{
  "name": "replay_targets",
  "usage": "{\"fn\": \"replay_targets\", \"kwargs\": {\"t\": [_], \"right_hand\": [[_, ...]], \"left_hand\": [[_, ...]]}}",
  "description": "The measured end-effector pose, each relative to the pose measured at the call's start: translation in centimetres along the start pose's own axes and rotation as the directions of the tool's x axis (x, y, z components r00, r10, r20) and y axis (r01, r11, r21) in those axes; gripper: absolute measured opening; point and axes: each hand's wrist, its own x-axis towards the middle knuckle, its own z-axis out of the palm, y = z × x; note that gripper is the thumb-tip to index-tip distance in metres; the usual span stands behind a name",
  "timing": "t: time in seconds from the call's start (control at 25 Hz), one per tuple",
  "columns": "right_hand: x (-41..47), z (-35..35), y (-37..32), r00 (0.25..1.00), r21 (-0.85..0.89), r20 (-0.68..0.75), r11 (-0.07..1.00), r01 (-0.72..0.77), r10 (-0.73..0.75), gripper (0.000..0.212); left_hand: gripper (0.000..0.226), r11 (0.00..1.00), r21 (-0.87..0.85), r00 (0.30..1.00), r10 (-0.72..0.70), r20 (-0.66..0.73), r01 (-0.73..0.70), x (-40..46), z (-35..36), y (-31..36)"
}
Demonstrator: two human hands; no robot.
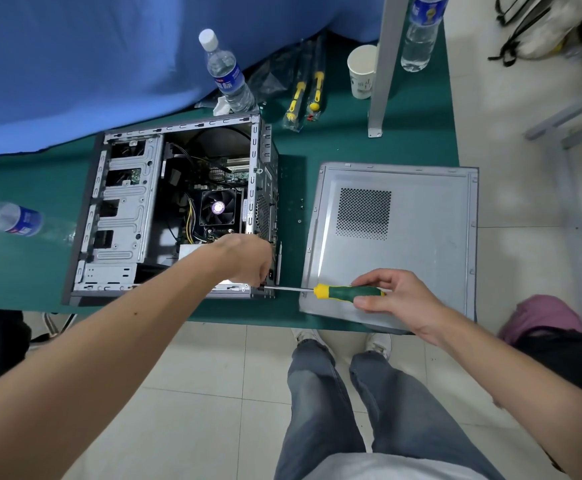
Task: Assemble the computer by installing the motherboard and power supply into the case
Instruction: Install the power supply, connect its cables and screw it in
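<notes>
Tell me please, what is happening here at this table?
A person is working on an open computer case lying on the green table. The right hand holds a green and yellow screwdriver, its tip at the case's rear near corner. The left hand is at that same corner. The side panel lies beside the case.

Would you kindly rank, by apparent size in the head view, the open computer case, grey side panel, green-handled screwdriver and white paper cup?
1. Open computer case and grey side panel: alike, unranked.
2. Green-handled screwdriver.
3. White paper cup, farther away, so unsure.
</notes>
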Motion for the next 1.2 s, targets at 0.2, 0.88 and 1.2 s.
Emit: {"fn": "replay_targets", "kwargs": {"t": [0.2, 0.88, 1.2], "right_hand": [[0.1, 0.0, -0.2, 1.0, 0.136, 0.011, 0.99, -0.029, 0.028, 0.023], [0.5, 1.6, -2.9, 0.997, 0.041, 0.031, 0.996, -0.075, 0.074, 0.005], [1.6, 1.5, -3.6, 0.985, 0.033, 0.057, 0.986, -0.166, 0.164, 0.009]], "left_hand": [[0.014, 0.974, -0.225, 0.991, -0.027, -0.129, -0.003, -0.3, 0.9, -1.3], [0.067, 0.448, -0.804, 0.493, -0.84, -0.227, 0.392, 1.3, 10.0, -3.4], [0.061, 0.491, -0.775, 0.424, -0.848, -0.318, 0.399, 1.9, 10.8, -3.0]]}}
